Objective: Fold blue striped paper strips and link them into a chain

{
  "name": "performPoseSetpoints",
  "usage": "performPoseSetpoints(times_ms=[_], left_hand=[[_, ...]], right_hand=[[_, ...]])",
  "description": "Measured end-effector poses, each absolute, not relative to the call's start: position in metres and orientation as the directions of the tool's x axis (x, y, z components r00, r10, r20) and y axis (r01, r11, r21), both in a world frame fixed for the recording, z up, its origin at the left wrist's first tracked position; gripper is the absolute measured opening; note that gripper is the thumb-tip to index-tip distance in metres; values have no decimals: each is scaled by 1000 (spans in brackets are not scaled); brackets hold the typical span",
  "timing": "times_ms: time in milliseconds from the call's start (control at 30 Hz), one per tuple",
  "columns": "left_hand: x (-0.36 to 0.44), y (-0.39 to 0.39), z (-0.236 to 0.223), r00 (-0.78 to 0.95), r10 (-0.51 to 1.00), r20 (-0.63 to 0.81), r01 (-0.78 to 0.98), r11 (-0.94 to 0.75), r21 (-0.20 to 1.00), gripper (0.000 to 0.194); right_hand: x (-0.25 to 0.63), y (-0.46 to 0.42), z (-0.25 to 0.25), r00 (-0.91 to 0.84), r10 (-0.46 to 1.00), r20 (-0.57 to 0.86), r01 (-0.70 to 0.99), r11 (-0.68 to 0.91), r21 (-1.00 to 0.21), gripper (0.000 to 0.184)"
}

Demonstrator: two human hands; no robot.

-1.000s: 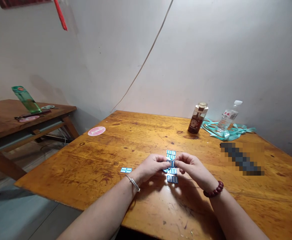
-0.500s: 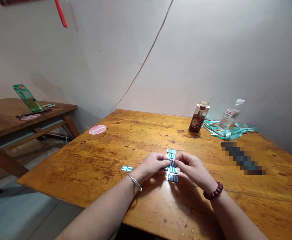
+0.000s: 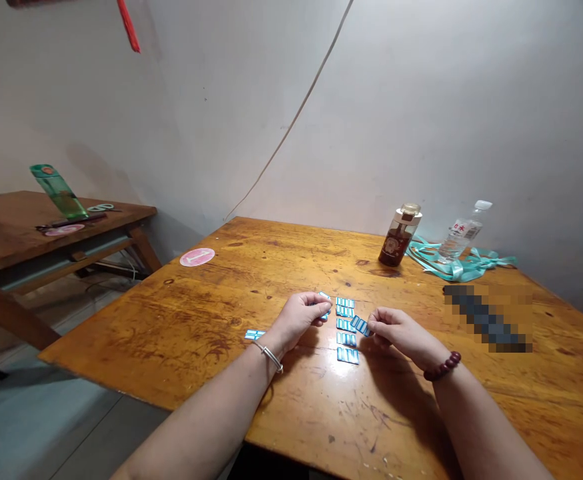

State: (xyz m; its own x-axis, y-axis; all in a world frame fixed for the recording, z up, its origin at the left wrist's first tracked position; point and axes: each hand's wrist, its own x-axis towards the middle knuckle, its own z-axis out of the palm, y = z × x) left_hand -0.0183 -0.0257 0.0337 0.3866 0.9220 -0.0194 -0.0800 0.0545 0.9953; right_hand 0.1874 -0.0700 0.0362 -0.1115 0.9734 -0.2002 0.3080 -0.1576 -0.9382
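Several small cards printed in blue and white (image 3: 348, 355) lie in a column on the wooden table (image 3: 211, 307), between my hands. Left of this column, my left hand (image 3: 298, 320) is closed on cards of the same print (image 3: 325, 313), mostly hidden by the fingers and held above the tabletop. My right hand (image 3: 394, 331) pinches a single blue-and-white card (image 3: 360, 325) by its edge, tilted beside the right side of the column. Another such card (image 3: 255, 334) lies apart, near my left wrist and partly behind it.
A brown-filled bottle (image 3: 398, 237), a clear plastic bottle (image 3: 461, 233) and turquoise ribbon (image 3: 458, 270) are at the back right. A pixelated dark object (image 3: 486, 317) lies on the right. A round pink sticker (image 3: 197, 257) is at the left; a second table (image 3: 1, 233) stands beyond.
My hands, close together over the column before, are now apart. The left has moved left with its cards; the right has moved right, holding a single card. More of the column shows.
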Motion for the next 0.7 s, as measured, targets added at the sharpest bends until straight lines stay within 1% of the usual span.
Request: performPoseSetpoints(times_ms=[133,267,333,400,567,700], left_hand=[[-15,-29,31,441,897,-2,40,-18,999,26],[-14,-32,31,439,897,57,200,-160,967,20],[-15,-32,31,436,896,89,235,-209,949,20],[-15,-33,31,441,892,104,230,-224,947,25],[-15,-31,28,368,922,118,233,-215,948,49],[-16,-29,27,345,936,76,274,-177,945,53]], right_hand=[[181,-70,34,-143,970,-196,308,-145,-940,21],[178,-70,29,-145,972,-187,380,-119,-917,21],[177,-71,27,-147,975,-168,404,-96,-910,21],[176,-71,26,-152,974,-165,407,-90,-909,20],[174,-69,26,-172,968,-184,347,-115,-931,17],[174,-64,23,-174,974,-145,326,-82,-942,13]])
